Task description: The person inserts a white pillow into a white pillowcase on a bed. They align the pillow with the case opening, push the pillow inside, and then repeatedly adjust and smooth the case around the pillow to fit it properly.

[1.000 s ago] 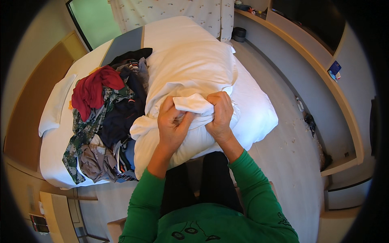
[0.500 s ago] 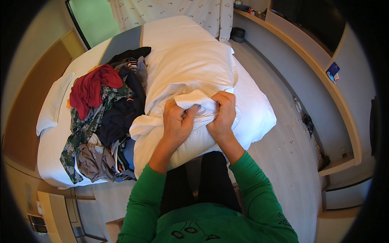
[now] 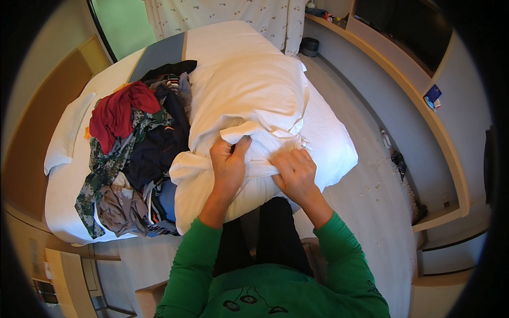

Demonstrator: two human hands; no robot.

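Note:
A plump white bedding cover [image 3: 254, 87], bulging with something soft inside, lies on the near end of the bed. Its near side is bunched into folds under both hands. My left hand [image 3: 228, 164] pinches a raised edge of the cover between thumb and fingers. Just to the right, my right hand [image 3: 297, 172] is closed over a gathered part of the same fabric, its fingertips partly hidden in the creases. A loose corner of the cover spreads left of my left hand.
Left of the cover, a heap of clothes [image 3: 151, 153] with a red garment [image 3: 124, 111] on top lies on the white bed [image 3: 214, 40]. A pillow [image 3: 69, 132] rests by the headboard. A long shelf [image 3: 395, 69] curves along the right wall, and a dark bin [image 3: 309, 46] stands beyond the bed.
My right hand has moved slightly down and right, turning over onto the gathered fabric. My left hand keeps its pinch, and the raised fold between the hands has flattened.

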